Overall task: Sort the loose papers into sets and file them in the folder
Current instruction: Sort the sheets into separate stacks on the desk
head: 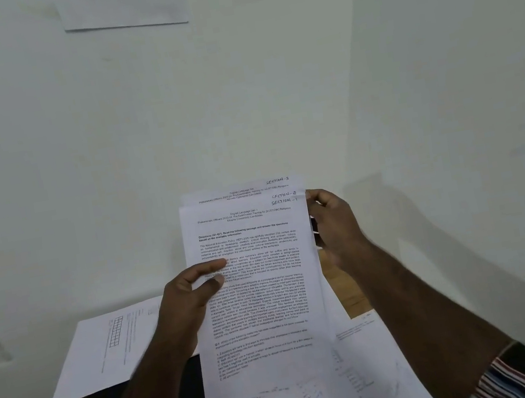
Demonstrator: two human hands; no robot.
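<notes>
Left hand (189, 296) and right hand (332, 221) grip a fanned stack of printed papers (264, 302) upright.

Top sheet (258, 303): handwritten "SECTION-1"; rear sheet (242, 191): "SECTION-3".

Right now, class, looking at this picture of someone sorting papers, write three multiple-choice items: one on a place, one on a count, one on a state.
1. Where is the sheet with the printed grid?
A. Left of the held papers, on the desk
B. Pinned to the wall
C. In the right hand

2. How many handwritten section labels show atop the held papers?
A. One
B. Three
C. Five

3. How are the held papers held?
A. Flat on the desk
B. Rolled up
C. Raised in both hands

Answers:
1 A: it lies beside the left hand.
2 B: Sections 1, 2 and 3 show.
3 C: the left hand's fingers cross the front page, and the right hand grips the right edge.
</notes>
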